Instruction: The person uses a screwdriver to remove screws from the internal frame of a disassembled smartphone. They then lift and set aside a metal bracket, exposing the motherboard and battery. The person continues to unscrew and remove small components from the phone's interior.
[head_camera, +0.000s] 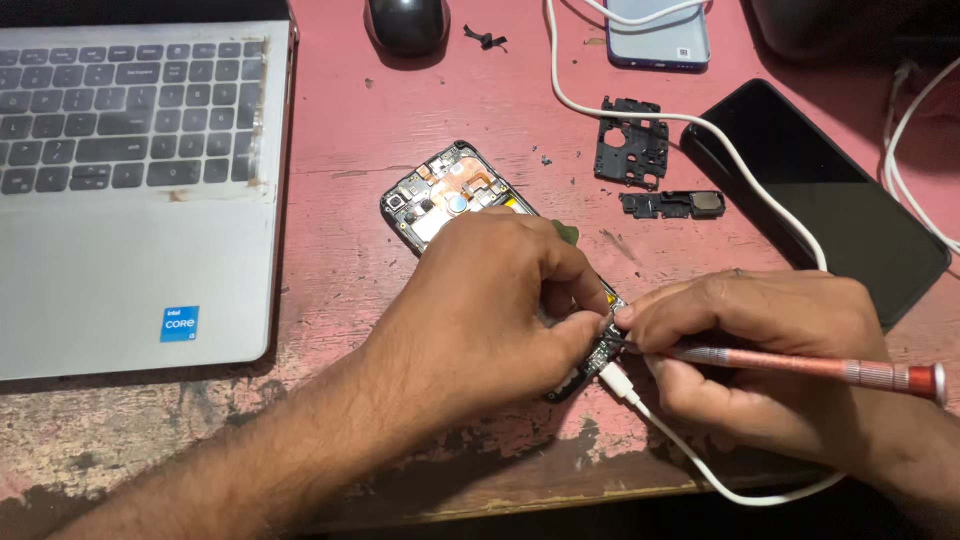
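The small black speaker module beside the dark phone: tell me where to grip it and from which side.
Pinch the speaker module across its short width, thumb on the near long edge and finger on the far one, coming from above. It lies flat and free on the pink table, long axis left to right, the white cable close on its right.

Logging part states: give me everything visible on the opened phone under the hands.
The opened phone lies flat on the worn pink table, set diagonally, back cover off. Its upper end shows a dark frame, copper-coloured shielding, camera modules and a small round part. The left hand covers the middle and pins it down. At the lower end the right hand works a reddish metal screwdriver against the exposed board. A white cable is plugged into the bottom edge.
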